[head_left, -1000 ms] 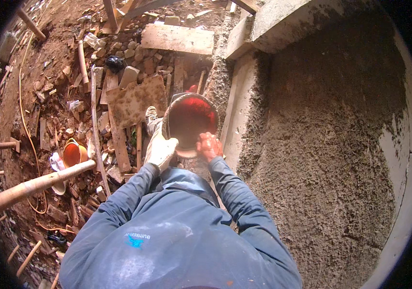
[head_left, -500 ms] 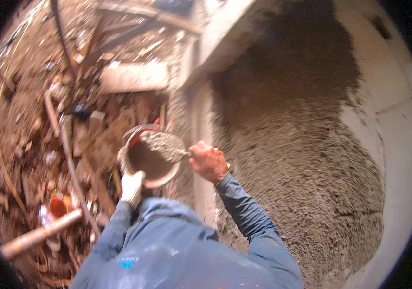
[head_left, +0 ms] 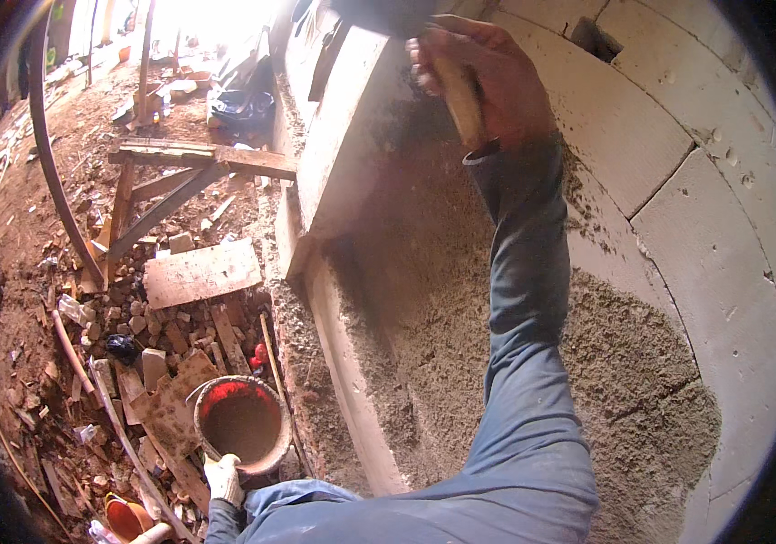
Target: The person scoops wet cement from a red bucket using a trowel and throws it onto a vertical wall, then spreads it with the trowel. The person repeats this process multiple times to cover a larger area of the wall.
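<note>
Raised high against the block wall, my bare right hand (head_left: 488,77) is closed round the wooden handle of a trowel (head_left: 460,102). Its dark blade is blurred at the top edge, and I cannot tell if mortar is on it. Low on the left, my left hand (head_left: 223,478) in a pale glove grips the rim of a bucket (head_left: 281,444). The bucket is red inside, crusted outside, and holds grey wet mortar (head_left: 241,426). Rough mortar (head_left: 624,372) coats much of the wall beside my right arm.
Pale blocks (head_left: 669,227) with dark joints show right of the coating. A straight ledge (head_left: 352,372) runs along the wall's left side. Rubble, boards (head_left: 202,272) and poles (head_left: 43,136) litter the ground, with a wooden trestle (head_left: 170,168) farther off. An orange pot (head_left: 127,517) lies lower left.
My right hand has lifted the trowel from the bucket, where it carried mortar, up to the wall's upper part. My left hand stays on the bucket rim. The view has shifted upward.
</note>
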A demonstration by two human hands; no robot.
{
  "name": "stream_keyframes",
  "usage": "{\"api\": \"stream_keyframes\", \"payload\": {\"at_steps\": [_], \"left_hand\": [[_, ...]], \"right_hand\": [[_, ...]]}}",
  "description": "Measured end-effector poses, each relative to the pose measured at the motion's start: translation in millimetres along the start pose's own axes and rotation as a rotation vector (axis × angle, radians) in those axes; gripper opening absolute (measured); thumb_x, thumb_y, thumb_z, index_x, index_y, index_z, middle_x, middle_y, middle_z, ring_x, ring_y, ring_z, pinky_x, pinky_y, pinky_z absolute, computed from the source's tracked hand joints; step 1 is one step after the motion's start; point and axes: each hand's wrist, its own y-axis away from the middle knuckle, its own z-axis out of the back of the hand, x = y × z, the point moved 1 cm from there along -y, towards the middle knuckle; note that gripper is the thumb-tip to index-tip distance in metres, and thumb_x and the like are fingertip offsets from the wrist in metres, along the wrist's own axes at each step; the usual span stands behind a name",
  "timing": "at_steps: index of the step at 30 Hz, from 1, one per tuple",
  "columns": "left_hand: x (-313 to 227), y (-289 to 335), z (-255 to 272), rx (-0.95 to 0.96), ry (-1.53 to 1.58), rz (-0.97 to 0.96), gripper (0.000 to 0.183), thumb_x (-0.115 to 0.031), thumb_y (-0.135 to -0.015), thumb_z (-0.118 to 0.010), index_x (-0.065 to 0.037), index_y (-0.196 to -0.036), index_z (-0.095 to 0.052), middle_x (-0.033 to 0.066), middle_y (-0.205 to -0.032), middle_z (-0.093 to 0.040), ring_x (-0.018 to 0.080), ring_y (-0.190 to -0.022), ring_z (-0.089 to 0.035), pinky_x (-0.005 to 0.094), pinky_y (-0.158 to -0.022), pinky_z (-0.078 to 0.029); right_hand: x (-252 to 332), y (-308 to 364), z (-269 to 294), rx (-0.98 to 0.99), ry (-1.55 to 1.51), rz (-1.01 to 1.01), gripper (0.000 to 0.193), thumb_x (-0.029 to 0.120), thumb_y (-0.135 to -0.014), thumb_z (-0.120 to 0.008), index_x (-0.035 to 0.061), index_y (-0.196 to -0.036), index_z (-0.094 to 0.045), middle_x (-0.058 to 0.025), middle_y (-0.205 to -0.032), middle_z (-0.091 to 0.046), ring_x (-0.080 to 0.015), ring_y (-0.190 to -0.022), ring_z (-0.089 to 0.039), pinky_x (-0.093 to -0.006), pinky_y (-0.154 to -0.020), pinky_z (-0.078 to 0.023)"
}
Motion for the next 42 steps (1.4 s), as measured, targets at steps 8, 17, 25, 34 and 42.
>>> {"api": "stream_keyframes", "payload": {"at_steps": [8,17,25,34,42], "left_hand": [[-17.2,25.3,2.6,-0.142,0.025,0.189,0.031,-0.010,-0.082,-0.071,0.001,-0.107,-0.056,0.0023,-0.082,-0.055,0.0156,-0.070,-0.051,0.0350,-0.060,-0.047],[20.7,11.7,-2.6,-0.042,0.085,0.078,0.038,-0.006,-0.081,-0.066,-0.007,-0.119,-0.059,0.0047,-0.094,-0.061,0.0186,-0.074,-0.060,0.0373,-0.064,-0.060],[-40.2,28.8,-30.6,0.099,-0.048,0.141,0.039,-0.005,-0.080,-0.063,-0.007,-0.119,-0.061,0.0035,-0.099,-0.065,0.0179,-0.081,-0.059,0.0359,-0.073,-0.054],[-31.2,-57.4,-26.9,0.300,-0.211,-0.067,0.070,0.002,-0.081,-0.056,0.001,-0.151,-0.053,0.0100,-0.126,-0.071,0.0206,-0.103,-0.067,0.0325,-0.091,-0.056],[-115.7,-141.0,-43.0,0.519,-0.279,-0.102,0.081,0.002,-0.083,-0.053,0.000,-0.163,-0.045,0.0183,-0.146,-0.067,0.0279,-0.128,-0.066,0.0355,-0.111,-0.050]], "right_hand": [[-28.6,146.6,126.4,-0.950,0.126,-0.528,0.021,0.025,-0.101,-0.074,0.0048,-0.106,-0.079,-0.0073,-0.091,-0.075,-0.0161,-0.072,-0.069,-0.0322,-0.067,-0.058],[-5.1,373.4,-147.2,0.046,-0.362,-0.765,0.036,0.021,-0.099,-0.064,0.0059,-0.131,-0.070,-0.0096,-0.125,-0.073,-0.0184,-0.108,-0.068,-0.0339,-0.093,-0.057],[-46.0,480.2,-416.0,0.595,0.270,-0.611,0.041,0.016,-0.095,-0.058,0.0095,-0.135,-0.066,-0.0229,-0.131,-0.072,-0.0401,-0.111,-0.072,-0.0533,-0.094,-0.059],[-65.6,474.8,-489.1,0.537,0.244,-0.672,0.022,0.028,-0.105,-0.055,0.0118,-0.095,-0.066,-0.0183,-0.095,-0.064,-0.0389,-0.085,-0.070,-0.0573,-0.071,-0.057],[-98.7,424.9,-548.7,0.596,0.542,-0.548,0.025,0.026,-0.098,-0.058,0.0076,-0.106,-0.072,-0.0195,-0.108,-0.064,-0.0365,-0.103,-0.066,-0.0514,-0.086,-0.052]]}}
